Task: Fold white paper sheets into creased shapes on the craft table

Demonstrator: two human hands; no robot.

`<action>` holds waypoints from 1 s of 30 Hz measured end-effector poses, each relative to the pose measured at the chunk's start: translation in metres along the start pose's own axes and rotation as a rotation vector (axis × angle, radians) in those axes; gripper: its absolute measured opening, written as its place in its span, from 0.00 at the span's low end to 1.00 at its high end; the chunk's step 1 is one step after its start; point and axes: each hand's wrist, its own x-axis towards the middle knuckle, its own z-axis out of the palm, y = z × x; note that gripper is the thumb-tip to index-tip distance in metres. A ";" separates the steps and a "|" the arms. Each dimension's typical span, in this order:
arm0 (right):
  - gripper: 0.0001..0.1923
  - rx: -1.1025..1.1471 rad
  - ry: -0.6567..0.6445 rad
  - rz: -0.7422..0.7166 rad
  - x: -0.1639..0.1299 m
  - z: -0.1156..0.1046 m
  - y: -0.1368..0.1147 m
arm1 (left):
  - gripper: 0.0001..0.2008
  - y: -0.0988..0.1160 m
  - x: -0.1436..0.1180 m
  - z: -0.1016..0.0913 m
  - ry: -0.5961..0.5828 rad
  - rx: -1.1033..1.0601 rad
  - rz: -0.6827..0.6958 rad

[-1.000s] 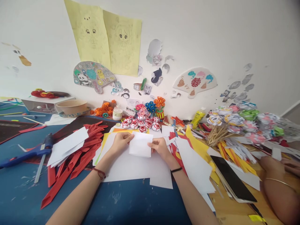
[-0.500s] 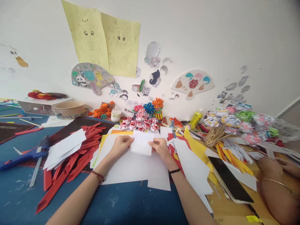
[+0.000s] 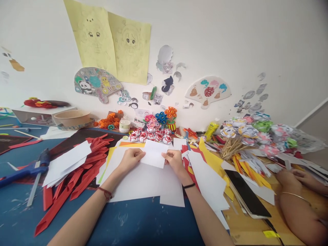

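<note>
A small white sheet of paper [image 3: 153,154] is held up between my two hands, a little tilted. My left hand [image 3: 131,159] pinches its left edge between thumb and fingers. On the other side, my right hand [image 3: 174,160] grips the right edge in the same way. Beneath them lie large white paper sheets [image 3: 143,186], with yellow and green sheets showing at their left edge. Several red folded paper strips [image 3: 74,181] are heaped to the left, and a stack of white paper pieces [image 3: 68,162] rests on them.
A blue glue gun [image 3: 38,167] lies at far left. Red-and-white folded paper pieces [image 3: 150,136] stand beyond my hands. Rightward are a black phone [image 3: 247,193], paper flowers on sticks [image 3: 235,136] and a yellow bottle [image 3: 212,129]. Another person's arm [image 3: 299,205] rests at the right edge.
The paper between my hands now looks like a single tilted panel; earlier a second layer's edge showed along its bottom. Both hands keep their grip. The view has shifted slightly.
</note>
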 end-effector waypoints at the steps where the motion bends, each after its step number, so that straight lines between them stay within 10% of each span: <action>1: 0.19 0.000 0.001 0.000 0.000 0.000 0.001 | 0.21 0.000 0.000 0.000 0.017 0.006 -0.005; 25: 0.19 0.021 0.076 -0.087 0.001 -0.003 0.004 | 0.18 0.004 -0.002 -0.001 -0.013 0.037 0.051; 30: 0.18 0.073 -0.125 -0.029 -0.001 -0.002 0.001 | 0.20 -0.002 0.002 -0.001 0.064 -0.209 -0.015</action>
